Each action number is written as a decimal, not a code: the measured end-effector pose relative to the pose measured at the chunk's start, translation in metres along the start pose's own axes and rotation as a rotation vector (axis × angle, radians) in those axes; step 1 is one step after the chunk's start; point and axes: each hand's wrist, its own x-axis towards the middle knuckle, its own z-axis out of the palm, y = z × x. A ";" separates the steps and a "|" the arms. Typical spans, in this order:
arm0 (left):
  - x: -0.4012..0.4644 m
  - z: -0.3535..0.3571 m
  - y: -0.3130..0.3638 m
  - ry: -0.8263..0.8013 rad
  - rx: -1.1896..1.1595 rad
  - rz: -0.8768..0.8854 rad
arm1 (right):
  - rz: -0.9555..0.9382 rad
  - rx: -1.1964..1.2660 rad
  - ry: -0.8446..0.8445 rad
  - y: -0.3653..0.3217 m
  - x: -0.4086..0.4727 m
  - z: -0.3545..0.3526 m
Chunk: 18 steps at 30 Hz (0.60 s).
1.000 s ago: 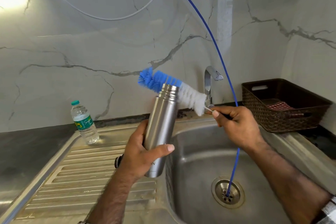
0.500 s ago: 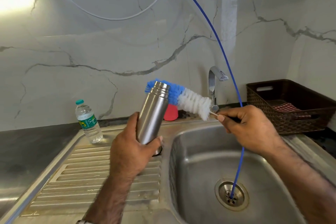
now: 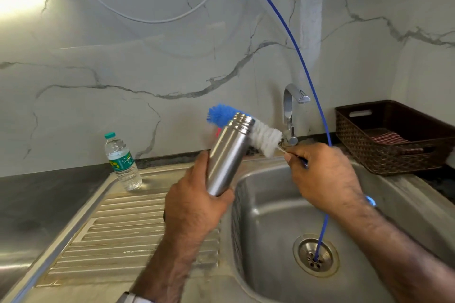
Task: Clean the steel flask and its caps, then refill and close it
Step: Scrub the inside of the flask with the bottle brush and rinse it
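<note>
Since half a second ago the steel flask (image 3: 227, 155) has tipped further, so its open threaded mouth now leans toward the upper right, and the bottle brush (image 3: 246, 130) has slid so that its blue tip pokes out up-left of the rim while the white bristles lie to the right of it. The brush passes behind the neck — it is not yet inside.

My left hand (image 3: 194, 204) is wrapped round the lower end of the flask, holding it near the centre of the frame, above the edge where the ribbed drainboard (image 3: 118, 226) meets the sink (image 3: 270, 216) basin. My right hand (image 3: 322, 177) pinches the brush's thin wire handle, just right of the flask.

I judge the flask stiff, smooth and fairly light when empty, and likely slippery once wet — so a full-palm grip low on the body suits it, leaving the mouth free. The bristles are soft; the wire stem will flex if I push hard.

A small plastic water bottle (image 3: 122, 162) stands at centre left, the tap (image 3: 290, 115) at centre right, a brown basket (image 3: 394, 135) at far right. A blue hose (image 3: 295, 51) runs down into the drain.
</note>
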 end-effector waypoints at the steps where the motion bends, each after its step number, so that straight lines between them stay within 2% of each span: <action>1: -0.003 0.003 0.004 -0.011 0.014 0.038 | 0.025 0.016 -0.017 0.000 0.000 0.004; 3: -0.001 0.004 0.004 -0.017 0.035 0.050 | 0.080 0.100 -0.040 0.006 0.002 -0.002; 8: 0.009 -0.006 -0.014 0.011 -0.001 -0.097 | 0.088 0.206 -0.019 0.018 0.010 -0.024; 11: 0.000 0.000 0.002 -0.010 -0.069 -0.018 | 0.070 0.178 -0.021 0.006 0.004 -0.004; 14: -0.002 0.005 0.008 -0.010 -0.001 0.082 | 0.102 0.180 -0.015 0.009 0.003 -0.004; 18: 0.007 0.002 -0.011 -0.027 -0.129 -0.092 | 0.092 0.228 0.024 0.022 0.008 -0.028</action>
